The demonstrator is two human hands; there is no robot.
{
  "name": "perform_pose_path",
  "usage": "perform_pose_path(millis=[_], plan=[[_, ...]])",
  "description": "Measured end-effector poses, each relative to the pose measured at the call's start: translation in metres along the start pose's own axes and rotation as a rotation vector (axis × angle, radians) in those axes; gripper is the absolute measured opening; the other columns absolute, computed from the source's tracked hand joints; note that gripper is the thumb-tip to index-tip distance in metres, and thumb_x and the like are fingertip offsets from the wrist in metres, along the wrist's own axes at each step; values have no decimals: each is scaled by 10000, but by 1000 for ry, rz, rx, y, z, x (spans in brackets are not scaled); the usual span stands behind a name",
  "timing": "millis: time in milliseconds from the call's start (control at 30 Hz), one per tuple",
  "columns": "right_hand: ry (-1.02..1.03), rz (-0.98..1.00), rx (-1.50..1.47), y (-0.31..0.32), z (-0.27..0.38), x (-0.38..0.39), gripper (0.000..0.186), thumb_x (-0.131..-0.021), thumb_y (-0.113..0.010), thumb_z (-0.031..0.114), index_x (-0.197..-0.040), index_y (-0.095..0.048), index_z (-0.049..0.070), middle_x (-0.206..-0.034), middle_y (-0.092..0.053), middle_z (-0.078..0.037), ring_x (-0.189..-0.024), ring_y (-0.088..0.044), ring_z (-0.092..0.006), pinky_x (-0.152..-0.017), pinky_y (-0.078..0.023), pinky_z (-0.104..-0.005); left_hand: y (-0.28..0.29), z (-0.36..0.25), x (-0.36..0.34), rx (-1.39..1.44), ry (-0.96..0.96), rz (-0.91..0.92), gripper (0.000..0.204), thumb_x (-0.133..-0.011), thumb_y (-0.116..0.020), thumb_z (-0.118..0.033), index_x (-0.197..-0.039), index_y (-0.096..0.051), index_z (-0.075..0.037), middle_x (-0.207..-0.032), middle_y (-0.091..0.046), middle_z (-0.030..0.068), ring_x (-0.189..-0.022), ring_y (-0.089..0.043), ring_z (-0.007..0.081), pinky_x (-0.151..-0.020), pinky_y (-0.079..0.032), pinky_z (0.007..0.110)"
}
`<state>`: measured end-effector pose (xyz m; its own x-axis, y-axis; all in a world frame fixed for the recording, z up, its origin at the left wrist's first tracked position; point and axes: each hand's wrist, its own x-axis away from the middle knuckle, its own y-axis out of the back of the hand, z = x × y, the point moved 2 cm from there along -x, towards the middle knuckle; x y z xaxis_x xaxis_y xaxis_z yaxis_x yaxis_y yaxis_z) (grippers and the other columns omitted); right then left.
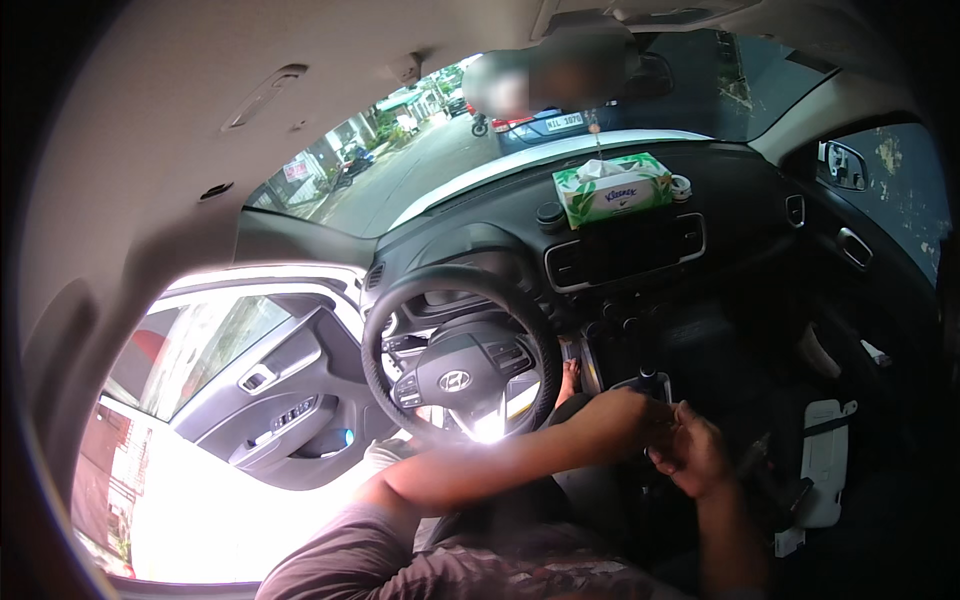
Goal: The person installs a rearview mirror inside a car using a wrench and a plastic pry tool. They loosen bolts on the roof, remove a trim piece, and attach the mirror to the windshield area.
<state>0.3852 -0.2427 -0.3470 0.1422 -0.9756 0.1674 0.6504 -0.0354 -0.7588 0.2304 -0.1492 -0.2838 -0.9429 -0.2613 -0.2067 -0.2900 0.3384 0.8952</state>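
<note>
My left forearm crosses in front of the black steering wheel (378,357), and my left hand (628,422) is curled beside the gear lever (648,377). My right hand (692,455) meets it from the right, fingers bent, its tips at or very near my left fingers. Whatever they hold, if anything, is hidden and too dark to make out. A small, dim object (755,450), too unclear to name, is just right of my right hand. Farther right a white flat object with a dark strap (822,470) lies in shadow.
The driver's door (260,390) stands open at the left. A green and white tissue box (615,205) sits on the dashboard (740,210) above a dark screen (625,245). Beyond the windshield are a blue car (535,125) and a street. My bare foot (570,375) shows below the wheel.
</note>
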Motion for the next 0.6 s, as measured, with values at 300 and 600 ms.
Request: perform_pose_path(millis=[300, 600], plan=[[71, -304, 42, 43, -22, -9, 195, -984, -585, 157, -1128, -624, 33, -888, -652, -69, -654, -602, -144, -503, -415, -246, 91, 19, 14, 233, 411, -518, 359, -856, -847, -253, -1078, -710, -7, -944, -759, 172, -865, -757, 309, -779, -584, 405], [203, -938, 505, 209, -3, 26, 151, -1012, -589, 179, -1118, -618, 77, -809, -532, 3, -614, -515, -80, -491, -387, -228, 369, 49, 14, 884, -4, -970, 313, -1074, -509, -286, -1256, -623, -58, -1121, -664, 95, -977, -639, 226, -857, -513, 372]])
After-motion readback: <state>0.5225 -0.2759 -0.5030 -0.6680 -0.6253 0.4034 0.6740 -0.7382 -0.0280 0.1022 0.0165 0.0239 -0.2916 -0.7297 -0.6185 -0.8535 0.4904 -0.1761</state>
